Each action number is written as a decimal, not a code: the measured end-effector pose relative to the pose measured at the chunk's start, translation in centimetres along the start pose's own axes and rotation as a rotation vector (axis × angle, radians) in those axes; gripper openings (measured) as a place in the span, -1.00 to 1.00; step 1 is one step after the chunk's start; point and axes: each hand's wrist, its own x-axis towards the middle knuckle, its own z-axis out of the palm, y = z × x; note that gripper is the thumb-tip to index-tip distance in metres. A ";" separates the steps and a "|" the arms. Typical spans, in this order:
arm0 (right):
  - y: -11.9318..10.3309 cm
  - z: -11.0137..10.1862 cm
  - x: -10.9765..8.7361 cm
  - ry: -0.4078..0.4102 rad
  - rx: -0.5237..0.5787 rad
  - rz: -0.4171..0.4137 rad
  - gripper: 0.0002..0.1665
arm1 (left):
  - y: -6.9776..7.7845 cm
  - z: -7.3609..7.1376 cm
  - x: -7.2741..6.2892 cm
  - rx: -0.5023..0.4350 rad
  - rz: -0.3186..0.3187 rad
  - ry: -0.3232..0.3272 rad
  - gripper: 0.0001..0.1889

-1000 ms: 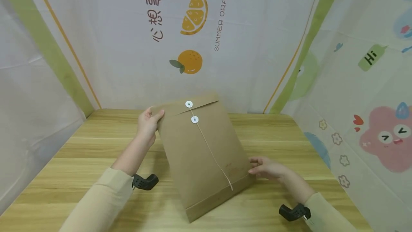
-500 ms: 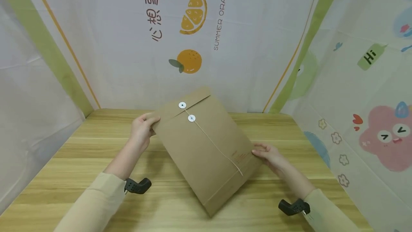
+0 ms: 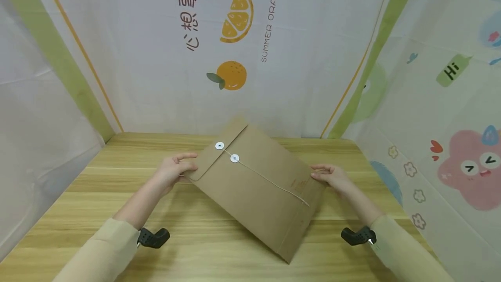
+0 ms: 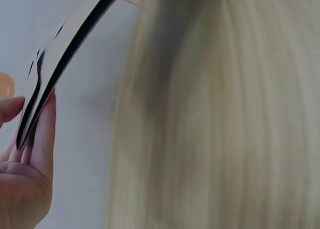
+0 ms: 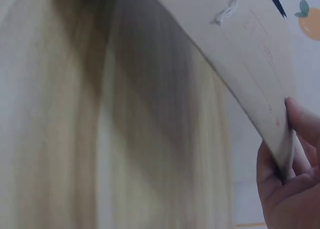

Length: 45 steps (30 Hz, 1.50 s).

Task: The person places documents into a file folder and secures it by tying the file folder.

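Note:
A brown kraft document envelope is held tilted over the table, its flap side toward me. Two white button discs and a thin string run down its face; the string's loose end hangs near the red print. At the flap end, my left hand pinches the left corner between thumb and fingers; the left wrist view shows the envelope edge-on in that hand. My right hand pinches the bottom end's upper right corner, thumb in front and fingers behind, as the right wrist view also shows.
Beneath the envelope lies a wood-grain table. A white printed curtain stands behind it, and another printed sheet hangs along the right side. Black camera mounts sit on both wrists.
The envelope has turned counterclockwise, its flap end dropping to the left and its bottom end swinging right. My left hand moved left and down; my right hand moved up and right.

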 end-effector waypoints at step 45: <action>0.7 0.7 4.8 -0.032 0.055 0.100 -0.19 | -6.3 3.9 -2.6 0.368 -0.125 -0.096 -0.79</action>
